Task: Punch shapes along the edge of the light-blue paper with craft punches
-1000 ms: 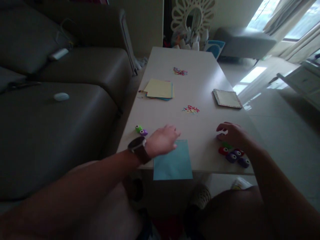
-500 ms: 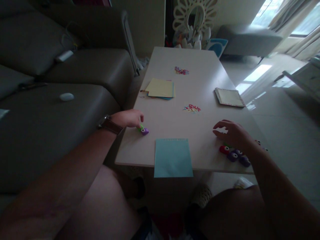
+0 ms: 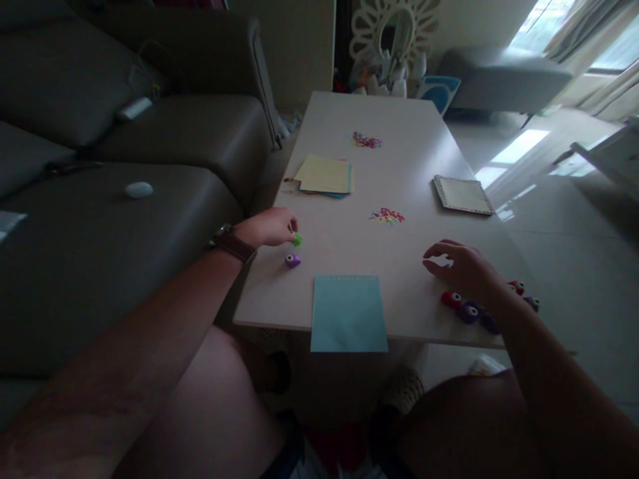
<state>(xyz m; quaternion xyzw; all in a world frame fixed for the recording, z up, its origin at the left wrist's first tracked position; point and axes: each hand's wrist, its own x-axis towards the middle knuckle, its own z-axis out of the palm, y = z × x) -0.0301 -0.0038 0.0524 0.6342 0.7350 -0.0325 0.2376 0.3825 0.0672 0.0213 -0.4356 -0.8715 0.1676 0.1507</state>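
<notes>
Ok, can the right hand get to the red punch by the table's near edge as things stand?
Probably yes: the right hand hovers open just above and beside the red punch, with bare table between them and nothing in the way.

No legible text — anywhere.

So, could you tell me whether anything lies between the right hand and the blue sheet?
Nothing visible does. The right hand hovers over bare table, and the blue sheet lies across an open stretch; the small punches sit beside the wrist, off that line.
</notes>
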